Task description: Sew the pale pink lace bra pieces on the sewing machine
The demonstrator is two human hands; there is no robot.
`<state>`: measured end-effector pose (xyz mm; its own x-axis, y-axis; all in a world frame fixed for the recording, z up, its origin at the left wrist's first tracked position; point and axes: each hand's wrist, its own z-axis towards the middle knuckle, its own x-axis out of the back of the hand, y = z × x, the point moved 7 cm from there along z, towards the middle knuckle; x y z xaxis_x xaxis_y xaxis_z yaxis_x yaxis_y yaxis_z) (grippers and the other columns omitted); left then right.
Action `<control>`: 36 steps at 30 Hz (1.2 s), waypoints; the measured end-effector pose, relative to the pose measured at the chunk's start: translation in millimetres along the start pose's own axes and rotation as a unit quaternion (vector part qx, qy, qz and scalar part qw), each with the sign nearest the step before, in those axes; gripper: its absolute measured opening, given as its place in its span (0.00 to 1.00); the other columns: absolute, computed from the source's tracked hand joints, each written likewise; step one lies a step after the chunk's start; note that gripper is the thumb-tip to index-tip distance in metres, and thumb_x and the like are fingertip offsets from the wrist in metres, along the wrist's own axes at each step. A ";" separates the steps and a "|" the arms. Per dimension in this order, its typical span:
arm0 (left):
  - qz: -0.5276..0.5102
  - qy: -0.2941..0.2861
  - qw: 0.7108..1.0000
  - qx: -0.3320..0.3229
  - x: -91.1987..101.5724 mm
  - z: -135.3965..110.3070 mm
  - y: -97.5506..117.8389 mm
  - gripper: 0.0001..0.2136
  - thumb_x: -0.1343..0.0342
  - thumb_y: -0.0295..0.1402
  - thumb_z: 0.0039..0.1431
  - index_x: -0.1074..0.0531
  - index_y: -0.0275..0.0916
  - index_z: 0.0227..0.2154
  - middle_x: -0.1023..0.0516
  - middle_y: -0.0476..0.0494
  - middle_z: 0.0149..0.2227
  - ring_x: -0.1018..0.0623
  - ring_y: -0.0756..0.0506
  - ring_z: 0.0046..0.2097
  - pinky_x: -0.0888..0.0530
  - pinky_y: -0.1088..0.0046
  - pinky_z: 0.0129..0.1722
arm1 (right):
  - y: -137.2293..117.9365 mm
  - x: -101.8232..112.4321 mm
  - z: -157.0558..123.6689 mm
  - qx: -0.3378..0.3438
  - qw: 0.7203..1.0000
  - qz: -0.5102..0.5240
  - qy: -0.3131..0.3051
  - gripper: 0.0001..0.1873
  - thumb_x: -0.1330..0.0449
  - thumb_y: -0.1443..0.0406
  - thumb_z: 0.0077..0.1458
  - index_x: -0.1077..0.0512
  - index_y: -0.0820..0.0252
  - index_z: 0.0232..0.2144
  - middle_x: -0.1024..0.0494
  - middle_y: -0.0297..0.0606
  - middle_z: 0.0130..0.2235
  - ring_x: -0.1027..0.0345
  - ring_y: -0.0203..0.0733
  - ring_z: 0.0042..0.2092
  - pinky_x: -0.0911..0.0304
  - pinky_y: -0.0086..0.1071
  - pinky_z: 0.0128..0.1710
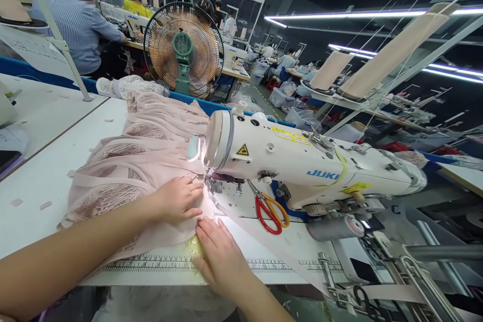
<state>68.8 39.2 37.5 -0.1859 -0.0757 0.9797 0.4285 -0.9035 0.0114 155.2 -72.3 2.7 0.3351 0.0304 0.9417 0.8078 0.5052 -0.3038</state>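
Observation:
Pale pink fabric (151, 161) with lace parts lies in folds on the left of the sewing machine (271, 151). My left hand (177, 201) rests flat on this fabric close to the needle area, fingers stretched toward the presser foot. Just in front of the needle, my right hand (221, 256) lies with its fingers extended on the fabric's edge, near my left fingertips. A small yellowish piece (194, 247) shows beside my right thumb. From the needle area a pale strip (264, 241) runs down to the right. What lies under my palms is hidden.
Scissors with red and orange handles (271, 211) lie under the machine arm. A printed ruler (151, 264) runs along the table's front edge. Thread cones (396, 55) stand at right. Behind the table are a fan (183, 50) and a person in a striped shirt (81, 30).

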 end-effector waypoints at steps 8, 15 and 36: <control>0.041 -0.010 0.998 0.040 -8.1 10.8 -4.3 0.22 0.50 0.46 0.61 0.28 0.33 0.47 0.26 0.35 0.53 0.27 0.39 0.43 0.31 0.62 0.39 | 6.3 2.8 10.1 -0.010 0.998 -0.032 0.052 0.26 0.48 0.59 0.61 0.37 0.70 0.58 0.34 0.50 0.60 0.43 0.54 0.62 0.44 0.50 0.61; 0.034 -0.019 0.998 0.041 -6.2 7.0 -2.6 0.21 0.50 0.45 0.60 0.29 0.33 0.47 0.27 0.34 0.52 0.27 0.37 0.44 0.30 0.61 0.41 | 6.8 3.6 11.0 -0.009 0.997 -0.040 0.064 0.26 0.48 0.60 0.61 0.36 0.70 0.57 0.34 0.49 0.60 0.43 0.54 0.62 0.42 0.50 0.60; 0.034 -0.012 0.999 -0.004 -8.7 7.0 -10.8 0.22 0.51 0.45 0.61 0.29 0.34 0.50 0.27 0.34 0.52 0.27 0.37 0.45 0.29 0.60 0.42 | 7.6 4.4 12.6 -0.021 0.997 -0.032 0.062 0.29 0.44 0.60 0.59 0.38 0.72 0.59 0.36 0.52 0.61 0.45 0.53 0.63 0.42 0.48 0.61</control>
<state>72.0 52.6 30.2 -0.1357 -0.1272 0.9826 0.4331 -0.8996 -0.0567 156.7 -57.5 6.4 0.3375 -0.1083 0.9351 0.8478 0.4665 -0.2520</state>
